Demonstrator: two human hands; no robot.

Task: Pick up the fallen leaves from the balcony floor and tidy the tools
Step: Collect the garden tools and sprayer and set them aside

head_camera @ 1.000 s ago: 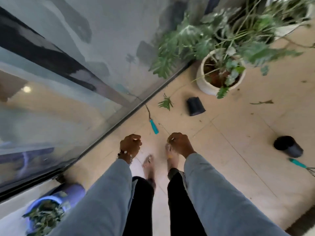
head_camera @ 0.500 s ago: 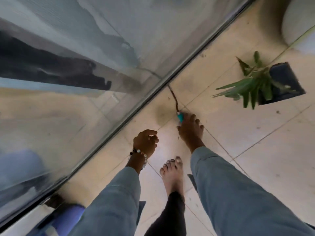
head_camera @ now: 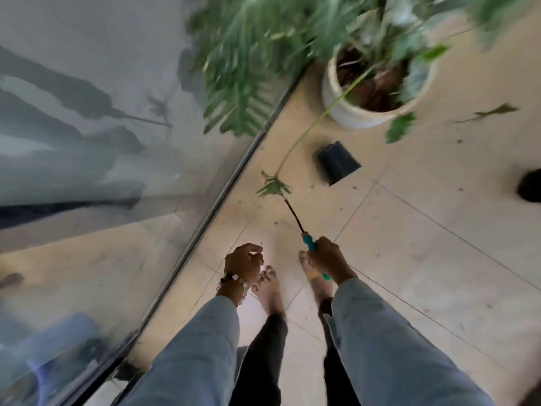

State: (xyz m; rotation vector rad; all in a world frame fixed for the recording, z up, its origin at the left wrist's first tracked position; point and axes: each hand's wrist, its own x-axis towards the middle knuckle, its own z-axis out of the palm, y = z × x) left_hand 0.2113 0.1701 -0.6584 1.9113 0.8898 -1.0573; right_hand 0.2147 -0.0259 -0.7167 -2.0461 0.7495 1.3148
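Head view: right hand [head_camera: 328,259] grasps the teal-handled tool [head_camera: 310,244], its shaft angled toward the upper left at a fallen leaf [head_camera: 273,187] just beyond; left hand [head_camera: 244,260], loosely curled and holding nothing, hangs farther off.

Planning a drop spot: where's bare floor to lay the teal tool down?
Bare tile right of the right hand, below the black pot. Crowded ahead: leaf, white planter. Feet fill the strip by the glass.

tool [head_camera: 310,246] in right hand [head_camera: 329,260] | toppled pot [head_camera: 338,163] ahead | planter [head_camera: 355,112] beyond | glass [head_camera: 102,142] left
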